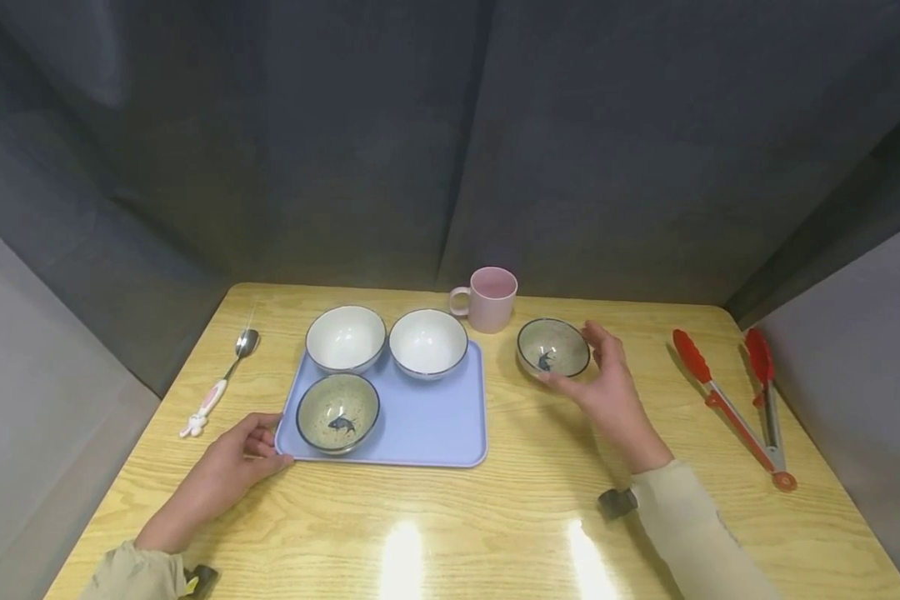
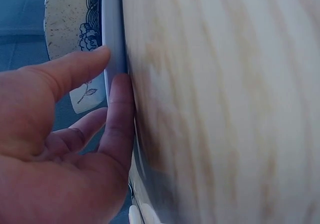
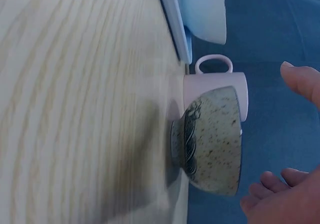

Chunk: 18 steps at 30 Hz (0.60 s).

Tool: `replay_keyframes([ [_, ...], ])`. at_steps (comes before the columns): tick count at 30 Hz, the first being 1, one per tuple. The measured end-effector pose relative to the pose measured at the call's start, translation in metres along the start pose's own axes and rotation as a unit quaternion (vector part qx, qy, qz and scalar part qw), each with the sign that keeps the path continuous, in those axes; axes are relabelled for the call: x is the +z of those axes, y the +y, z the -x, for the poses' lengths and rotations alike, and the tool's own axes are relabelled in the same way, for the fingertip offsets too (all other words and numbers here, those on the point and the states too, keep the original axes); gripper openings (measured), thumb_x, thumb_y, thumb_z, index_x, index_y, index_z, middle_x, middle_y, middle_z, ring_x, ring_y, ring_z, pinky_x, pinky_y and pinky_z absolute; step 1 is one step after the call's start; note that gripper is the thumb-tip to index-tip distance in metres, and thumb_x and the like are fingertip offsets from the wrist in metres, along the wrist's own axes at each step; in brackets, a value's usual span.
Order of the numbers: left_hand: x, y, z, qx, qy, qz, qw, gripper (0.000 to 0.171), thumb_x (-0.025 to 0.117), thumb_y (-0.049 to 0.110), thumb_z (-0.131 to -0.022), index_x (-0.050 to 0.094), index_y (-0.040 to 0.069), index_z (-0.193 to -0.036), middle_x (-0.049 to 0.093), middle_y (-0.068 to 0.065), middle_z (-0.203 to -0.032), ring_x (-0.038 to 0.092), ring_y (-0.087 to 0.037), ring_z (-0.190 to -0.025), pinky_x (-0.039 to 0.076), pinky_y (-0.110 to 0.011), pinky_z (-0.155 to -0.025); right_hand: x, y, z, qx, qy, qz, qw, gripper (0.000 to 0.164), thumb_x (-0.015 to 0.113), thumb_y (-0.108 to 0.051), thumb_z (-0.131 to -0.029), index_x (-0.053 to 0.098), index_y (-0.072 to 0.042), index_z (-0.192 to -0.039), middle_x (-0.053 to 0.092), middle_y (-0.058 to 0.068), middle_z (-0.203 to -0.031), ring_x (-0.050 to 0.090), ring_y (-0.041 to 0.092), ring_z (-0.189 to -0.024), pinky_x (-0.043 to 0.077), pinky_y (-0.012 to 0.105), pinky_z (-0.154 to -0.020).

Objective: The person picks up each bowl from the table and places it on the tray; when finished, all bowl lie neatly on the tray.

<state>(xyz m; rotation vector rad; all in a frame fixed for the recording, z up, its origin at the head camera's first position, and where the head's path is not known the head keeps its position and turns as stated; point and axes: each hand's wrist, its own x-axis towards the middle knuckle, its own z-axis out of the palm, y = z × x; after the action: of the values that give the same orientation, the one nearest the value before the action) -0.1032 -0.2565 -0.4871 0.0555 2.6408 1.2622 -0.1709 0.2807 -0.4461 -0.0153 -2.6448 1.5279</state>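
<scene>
The speckled beige bowl (image 1: 553, 350) with a dark fish inside stands on the table, right of the blue tray (image 1: 435, 425). My right hand (image 1: 611, 392) spreads around it, thumb near the front of its rim. In the right wrist view the fingertips (image 3: 270, 181) are apart from the bowl (image 3: 215, 141). My left hand (image 1: 232, 462) pinches the tray's front left corner, thumb at the rim and a finger along the underside (image 2: 120, 99). A matching fish bowl (image 1: 337, 412) sits front left on the tray. Behind it are two white bowls, the left one (image 1: 346, 337) and the right one (image 1: 428, 343).
A pink mug (image 1: 492, 300) stands at the back, behind the tray's right corner. Left of the tray lies a spoon (image 1: 221, 387) with a white rabbit handle. Red-tipped tongs (image 1: 742, 425) lie spread at the right. A dark curtain (image 1: 450, 150) hangs behind the table.
</scene>
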Motion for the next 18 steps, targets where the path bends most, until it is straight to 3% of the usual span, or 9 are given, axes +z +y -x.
replay_keyframes([
  [11,0.001,0.001,0.002,-0.005,0.001,0.0,1.0,0.071,0.087,0.016,-0.099,0.053,-0.007,-0.157,0.07,-0.015,-0.121,0.067,-0.015,-0.102,0.059,-0.021,-0.08,-0.002,0.014,-0.007,0.004,0.002,0.011,1.0,0.121,0.096,-0.027,-0.092,0.013,-0.002,-0.177,0.024,0.028,-0.18,0.024,0.047,-0.171,0.024,0.06,-0.141],
  [18,0.0,0.0,0.001,0.0,0.003,-0.005,1.0,0.071,0.087,0.017,-0.099,0.053,-0.008,-0.156,0.07,-0.014,-0.12,0.067,-0.014,-0.101,0.059,-0.02,-0.08,-0.001,0.023,-0.013,0.027,-0.019,0.025,0.999,0.13,0.097,-0.031,-0.091,0.005,-0.003,-0.178,0.02,0.03,-0.18,0.024,0.049,-0.17,0.025,0.061,-0.14],
])
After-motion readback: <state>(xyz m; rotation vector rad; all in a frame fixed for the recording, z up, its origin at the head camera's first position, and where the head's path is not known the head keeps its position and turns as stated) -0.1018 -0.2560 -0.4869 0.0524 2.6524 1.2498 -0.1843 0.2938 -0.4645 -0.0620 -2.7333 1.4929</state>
